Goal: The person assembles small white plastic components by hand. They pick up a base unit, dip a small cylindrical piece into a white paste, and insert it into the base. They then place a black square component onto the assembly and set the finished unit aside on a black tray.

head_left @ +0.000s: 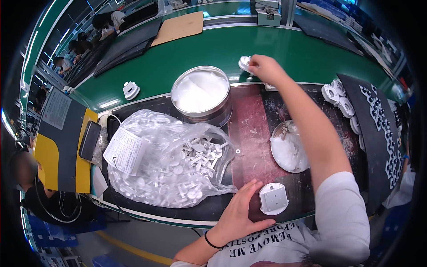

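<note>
- Fingers (255,61) of the right hand (268,70), at 1 o'clock, bunch close together against the white round assembly (244,63) on the green work surface (160,66); whether they pinch it or only touch it, I cannot tell.
- The left hand (239,211), at 5 o'clock, is spread wide, thumb well away from its fingers, and holds nothing. At 2 o'clock from its palm lies a white flat-faced housing (273,199), face up; contact between the 2 is unclear.
- That housing lies close to the bench's near edge, so a careless sweep of the left hand could push it off.
- The reaching right forearm (321,127) passes above the round dish (275,153) of white paste at 3 o'clock; if it dips, the skin or sleeve could pick up paste and smear clean parts.
- At 12 o'clock, the tin (224,104) of white paste stands uncovered, so stray bits could drop in.
- At 8 o'clock, the clear plastic bag (147,178) gapes toward 3 o'clock; a tug on its film could spill the small white stemmed parts (202,155).
- 1 small white ring (238,151) lies loose just beyond the bag's mouth, where it could be flicked away and lost.
</note>
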Available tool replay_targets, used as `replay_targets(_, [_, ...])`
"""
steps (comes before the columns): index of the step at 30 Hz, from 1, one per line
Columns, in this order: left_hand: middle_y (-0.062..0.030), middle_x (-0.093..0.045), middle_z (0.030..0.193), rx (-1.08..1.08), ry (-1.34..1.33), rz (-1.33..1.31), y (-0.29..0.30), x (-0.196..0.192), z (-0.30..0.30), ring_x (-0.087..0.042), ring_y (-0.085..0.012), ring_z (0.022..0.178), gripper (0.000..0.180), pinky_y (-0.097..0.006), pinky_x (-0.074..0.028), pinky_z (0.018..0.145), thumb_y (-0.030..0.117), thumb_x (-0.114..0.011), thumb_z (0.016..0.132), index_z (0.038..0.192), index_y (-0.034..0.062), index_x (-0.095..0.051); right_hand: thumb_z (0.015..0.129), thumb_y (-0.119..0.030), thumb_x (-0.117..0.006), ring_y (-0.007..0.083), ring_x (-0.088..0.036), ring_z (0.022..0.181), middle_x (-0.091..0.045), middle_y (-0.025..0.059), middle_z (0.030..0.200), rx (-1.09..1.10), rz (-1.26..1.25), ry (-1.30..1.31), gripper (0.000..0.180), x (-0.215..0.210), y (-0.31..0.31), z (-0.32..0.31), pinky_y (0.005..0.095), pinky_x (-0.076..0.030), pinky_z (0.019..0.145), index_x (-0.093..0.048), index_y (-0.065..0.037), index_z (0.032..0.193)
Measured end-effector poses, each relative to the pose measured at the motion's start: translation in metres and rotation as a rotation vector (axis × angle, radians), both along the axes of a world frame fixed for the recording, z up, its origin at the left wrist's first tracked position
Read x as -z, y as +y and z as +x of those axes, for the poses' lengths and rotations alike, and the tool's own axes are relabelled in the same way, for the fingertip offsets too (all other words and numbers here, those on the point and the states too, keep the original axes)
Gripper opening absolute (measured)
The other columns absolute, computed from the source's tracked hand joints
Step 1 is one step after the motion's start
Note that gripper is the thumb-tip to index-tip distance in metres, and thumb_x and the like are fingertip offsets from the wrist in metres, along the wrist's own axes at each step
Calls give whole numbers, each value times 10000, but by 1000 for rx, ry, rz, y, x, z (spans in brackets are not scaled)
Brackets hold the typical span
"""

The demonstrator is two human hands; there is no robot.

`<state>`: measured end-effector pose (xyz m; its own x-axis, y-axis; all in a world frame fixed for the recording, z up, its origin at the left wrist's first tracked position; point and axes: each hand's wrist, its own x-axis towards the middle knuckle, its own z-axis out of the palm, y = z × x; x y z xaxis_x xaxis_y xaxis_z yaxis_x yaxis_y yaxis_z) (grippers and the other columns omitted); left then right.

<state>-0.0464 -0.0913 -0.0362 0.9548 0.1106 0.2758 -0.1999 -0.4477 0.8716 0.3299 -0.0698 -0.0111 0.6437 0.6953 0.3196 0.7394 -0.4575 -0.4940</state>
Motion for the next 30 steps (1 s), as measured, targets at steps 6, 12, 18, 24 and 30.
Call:
replay_targets(6, [-197, -465, 1315, 42, -4, -40, 7, -1, -7, -437, -351, 1248, 783, -423, -364, 1029, 201, -785, 705, 1327, 3, -353, 788, -47, -579, 295, -601, 824, -617, 140, 870, 39, -94, -122, 141, -17, -107, -19, 355, -474, 746, -607, -18, 923])
replay_targets(12, [-166, -537, 1250, -29, 29, 112, 12, -17, -14, -490, -304, 1212, 671, -395, -370, 1020, 87, -751, 705, 1283, -6, -425, 799, -145, -617, 284, -545, 1058, -557, 134, 1174, 78, -180, -226, 254, -8, -143, -10, 360, -453, 870, -623, -60, 1037])
replay_targets(18, [-169, -552, 1231, -106, -47, 205, 26, -32, -24, -531, -298, 1161, 639, -391, -391, 998, 53, -723, 700, 1270, -16, -442, 737, -319, -731, 288, -521, 1148, -443, 113, 1340, 116, -132, -218, 528, 13, -115, 1, 365, -442, 945, -556, -92, 1181])
replay_targets(24, [-174, -613, 1055, -414, -63, 472, 58, -55, -10, -581, -327, 987, 350, -376, -444, 864, 35, -648, 756, 1099, 1, -586, 706, -280, -734, 294, -614, 965, -499, 97, 1233, 55, 6, -140, 392, 2, -124, -19, 374, -500, 831, -637, -68, 1021])
replay_targets(30, [-116, -598, 952, -487, -60, 809, 75, -46, 41, -560, -305, 883, 233, -391, -452, 767, 72, -646, 769, 997, 27, -627, 675, -272, -760, 293, -578, 1039, -515, 108, 1227, 246, -234, -219, 427, -13, -212, -60, 388, -473, 864, -634, -49, 1017])
